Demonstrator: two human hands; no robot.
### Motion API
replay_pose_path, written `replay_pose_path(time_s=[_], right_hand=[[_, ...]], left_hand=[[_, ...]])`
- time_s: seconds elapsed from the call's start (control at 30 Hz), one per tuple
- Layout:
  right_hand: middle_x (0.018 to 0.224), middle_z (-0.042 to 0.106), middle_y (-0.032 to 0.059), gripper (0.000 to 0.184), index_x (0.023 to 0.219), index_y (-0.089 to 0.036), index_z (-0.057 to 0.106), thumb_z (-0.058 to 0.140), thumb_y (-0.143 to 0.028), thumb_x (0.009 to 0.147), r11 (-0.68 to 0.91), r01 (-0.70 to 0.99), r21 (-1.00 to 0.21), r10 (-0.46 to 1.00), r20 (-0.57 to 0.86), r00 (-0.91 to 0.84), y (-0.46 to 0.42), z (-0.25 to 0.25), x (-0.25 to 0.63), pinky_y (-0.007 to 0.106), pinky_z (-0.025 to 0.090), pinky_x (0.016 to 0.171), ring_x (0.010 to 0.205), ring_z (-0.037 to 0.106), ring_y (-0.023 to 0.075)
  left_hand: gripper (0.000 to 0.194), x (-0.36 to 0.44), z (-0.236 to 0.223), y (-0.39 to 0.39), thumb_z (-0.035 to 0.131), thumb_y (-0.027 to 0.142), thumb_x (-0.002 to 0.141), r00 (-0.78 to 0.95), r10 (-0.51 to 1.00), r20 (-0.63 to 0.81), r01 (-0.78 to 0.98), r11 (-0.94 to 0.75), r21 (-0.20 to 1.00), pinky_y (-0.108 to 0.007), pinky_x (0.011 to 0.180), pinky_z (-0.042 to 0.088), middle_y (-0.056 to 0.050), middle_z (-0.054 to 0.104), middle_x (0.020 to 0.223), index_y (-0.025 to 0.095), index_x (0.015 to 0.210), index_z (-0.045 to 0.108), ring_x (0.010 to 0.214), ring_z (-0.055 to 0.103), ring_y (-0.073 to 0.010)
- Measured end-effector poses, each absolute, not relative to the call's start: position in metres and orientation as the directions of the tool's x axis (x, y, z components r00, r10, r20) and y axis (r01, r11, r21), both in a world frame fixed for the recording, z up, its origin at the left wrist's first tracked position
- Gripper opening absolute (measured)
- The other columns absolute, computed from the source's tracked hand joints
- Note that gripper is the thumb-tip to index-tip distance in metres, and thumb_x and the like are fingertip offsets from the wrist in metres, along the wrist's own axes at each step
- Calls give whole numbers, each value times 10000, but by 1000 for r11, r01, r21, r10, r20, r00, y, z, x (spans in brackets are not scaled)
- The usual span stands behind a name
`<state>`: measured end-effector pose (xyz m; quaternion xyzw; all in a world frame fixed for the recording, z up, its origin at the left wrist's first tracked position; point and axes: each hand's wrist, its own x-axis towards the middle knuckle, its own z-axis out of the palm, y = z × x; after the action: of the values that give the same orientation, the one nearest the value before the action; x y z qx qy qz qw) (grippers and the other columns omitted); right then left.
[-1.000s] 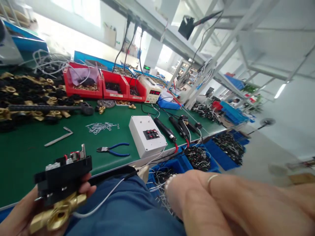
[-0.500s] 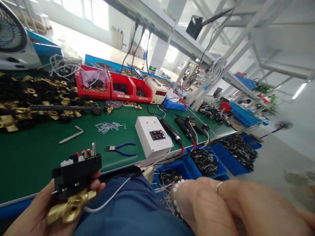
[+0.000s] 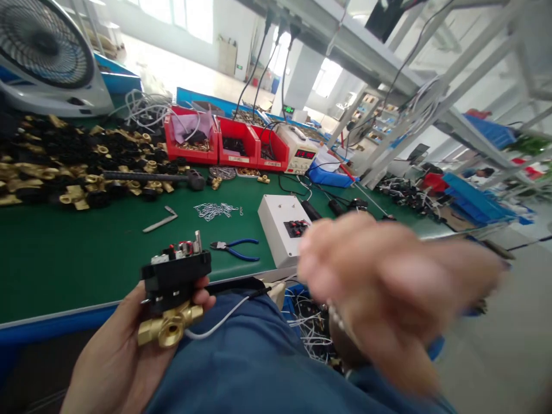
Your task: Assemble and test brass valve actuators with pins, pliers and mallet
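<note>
Hands are in different states: the left hand (image 3: 125,351) is closed around a valve (image 3: 172,325); the right hand (image 3: 388,276), nearer the camera, has bent fingers and is blurred, so whether it grips anything cannot be told. The valve is above the lap, brass body down and black housing up. This hold appears to support the weight from beneath and leave the open top accessible. Its white cable (image 3: 215,328) runs slack across the lap, presumably to avoid strain.

Below the edge of the table (image 3: 107,241), leads (image 3: 313,330) lie beside the lap, apparently within easy reach. The pliers (image 3: 222,246) lie near the edge, handles toward the box (image 3: 276,230), probably for quick pickup. The box rests with its terminals (image 3: 296,229) upward, which suits connection from above. Beyond the pliers, loose clips (image 3: 213,211) form a small pile, likely for picking singly.

Farther back, red bins (image 3: 190,155) stand side by side, open fronts toward the person, evidently to sort small parts. The power supply (image 3: 297,155) adjoins them, display outward for reading.
</note>
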<state>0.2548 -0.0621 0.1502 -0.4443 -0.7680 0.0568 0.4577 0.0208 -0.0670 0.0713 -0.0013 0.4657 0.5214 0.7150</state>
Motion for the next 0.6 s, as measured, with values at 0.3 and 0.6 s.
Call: replay_pose_path(time_s=[0.3,0.6], right_hand=[[841,708,40,95,845,-193,679,699,-234,763,74,773,-630,953,272,130,111,79,341,386,557,842,811,666,210],[777,680,24,16,828,-150,708,708,-161,840,-118,722,-681,965,92,244,102,70,332,266,437,739,660,521,109]], left_hand=[[364,26,82,-64,475,276,1014,113,909,-401,-768,337,545,-292,651,662,-121,797,785,79,950,774,644,771,-190],[470,25,78,-62,391,304,1049,177,928,-327,-785,333,522,-267,698,659,-99,803,799,101,903,789,666,771,-152]])
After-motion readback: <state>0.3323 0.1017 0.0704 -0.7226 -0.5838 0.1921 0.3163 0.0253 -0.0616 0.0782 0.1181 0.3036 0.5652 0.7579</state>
